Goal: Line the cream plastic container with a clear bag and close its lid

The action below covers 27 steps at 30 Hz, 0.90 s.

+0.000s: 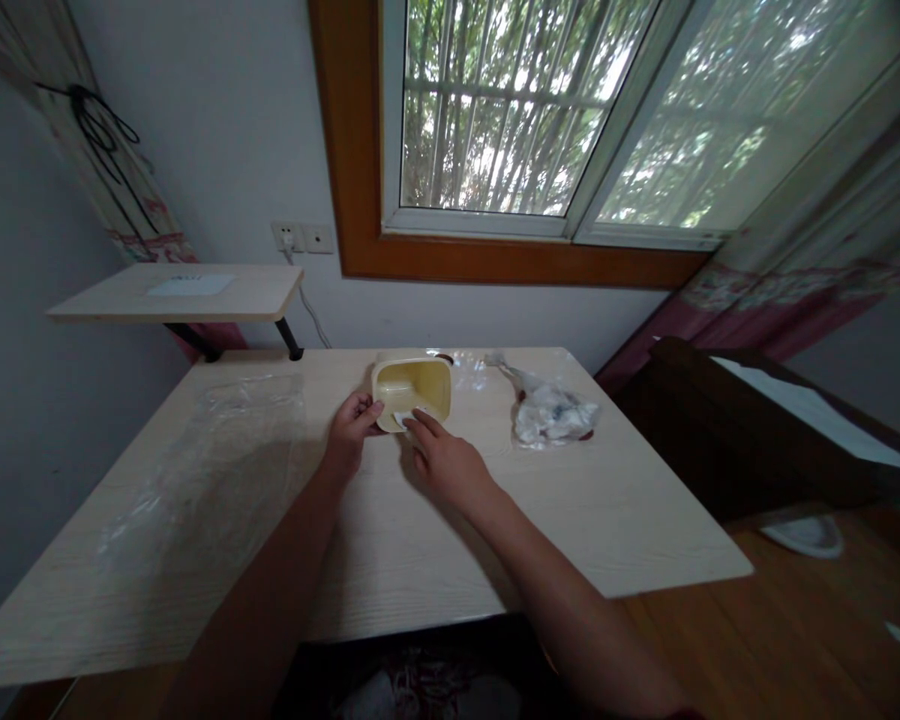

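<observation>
I am watching through the one head-worn camera, which is looking forward and down from the near edge of the pale wood-grain rectangular table [607, 520]. It is facing the white wall [232, 130] and brown-framed barred window [495, 110] beyond. It is sitting close: the left hand [352, 428] and right hand [446, 462] are meeting mid-frame at the pale yellow rectangular plastic container [420, 383], forearms [555, 600] filling the bottom.

There's the pale yellow tub [414, 385], a plastic box with rounded corners, out on the far middle of the light wooden table [607, 500]. Its open mouth is tipped toward the near side, so the smooth inside and a shallow ledge show. At the near rim sits a small white piece [403, 418], touching the edge, too small to identify.
</observation>
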Tool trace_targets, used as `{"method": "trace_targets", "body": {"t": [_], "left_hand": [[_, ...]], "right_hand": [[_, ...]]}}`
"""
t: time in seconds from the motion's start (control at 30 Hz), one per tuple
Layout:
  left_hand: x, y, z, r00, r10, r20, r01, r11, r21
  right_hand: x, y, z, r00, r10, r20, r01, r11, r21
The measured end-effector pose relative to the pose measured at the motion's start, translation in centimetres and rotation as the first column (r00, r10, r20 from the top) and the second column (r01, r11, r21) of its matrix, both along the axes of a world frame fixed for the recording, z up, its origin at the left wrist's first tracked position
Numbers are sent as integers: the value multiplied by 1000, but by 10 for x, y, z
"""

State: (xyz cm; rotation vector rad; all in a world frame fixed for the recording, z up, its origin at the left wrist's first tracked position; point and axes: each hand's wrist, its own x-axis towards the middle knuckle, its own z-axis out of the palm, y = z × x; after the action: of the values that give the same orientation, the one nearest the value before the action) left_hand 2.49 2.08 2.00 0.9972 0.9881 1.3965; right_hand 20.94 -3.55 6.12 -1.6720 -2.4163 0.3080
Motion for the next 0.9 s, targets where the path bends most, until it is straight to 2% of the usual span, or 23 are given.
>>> {"method": "trace_targets", "body": {"t": [0.23,0.4,0.67,0.77,0.9], "left_hand": [[-1,-1,-1,1000,17,-25,-17,1000,6],[-2,2,-5,1000,5,-17,-5,1000,5],[-2,2,-4,1000,-4,-11,4,1000,-5],[-2,2,-3,1000,-3,-8,3,1000,-7],[-1,2,-3,1000,0,-10,0,1000,-13]], "right_hand": [[-21,-11,1,998,52,-17,-52,999,3],[-17,-11,3,998,52,22,-52,999,4],[-1,-6,10,986,-56,158,59,998,-13],[-3,-6,10,984,-70,165,73,997,-13],[-15,-10,8,993,-24,117,24,1000,-4]]}}
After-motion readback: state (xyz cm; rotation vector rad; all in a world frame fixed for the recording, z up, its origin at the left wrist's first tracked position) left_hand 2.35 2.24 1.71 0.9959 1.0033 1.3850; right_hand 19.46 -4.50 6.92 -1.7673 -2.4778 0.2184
